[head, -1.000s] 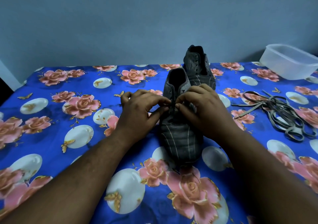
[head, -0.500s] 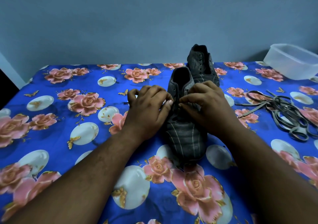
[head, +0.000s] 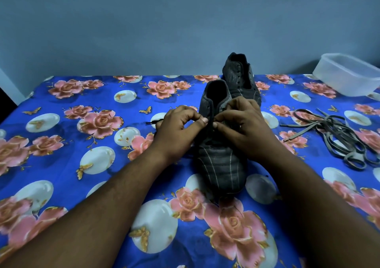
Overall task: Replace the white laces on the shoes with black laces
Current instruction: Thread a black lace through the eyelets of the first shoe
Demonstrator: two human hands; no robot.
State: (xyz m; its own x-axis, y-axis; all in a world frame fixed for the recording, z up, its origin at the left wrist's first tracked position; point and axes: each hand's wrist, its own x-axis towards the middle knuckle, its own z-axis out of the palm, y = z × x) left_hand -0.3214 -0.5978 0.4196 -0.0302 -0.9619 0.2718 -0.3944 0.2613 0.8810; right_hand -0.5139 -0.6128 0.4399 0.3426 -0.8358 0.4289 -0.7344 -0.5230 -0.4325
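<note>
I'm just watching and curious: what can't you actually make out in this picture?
- Head view: the near shoe's eyelets, hidden by the left hand and right hand.
- What the fingertips pinch: too small and dark to tell.
- The far shoe's toe, behind the near shoe.
- The plastic tub, cut off by the right edge.
- The loose laces: colour unclear in dim light.

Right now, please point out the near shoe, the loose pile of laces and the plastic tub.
near shoe (head: 221, 164): head view, on its striped toe.
pile of laces (head: 341, 138): head view, on the tangled middle.
plastic tub (head: 347, 76): head view, on its front wall.
</note>
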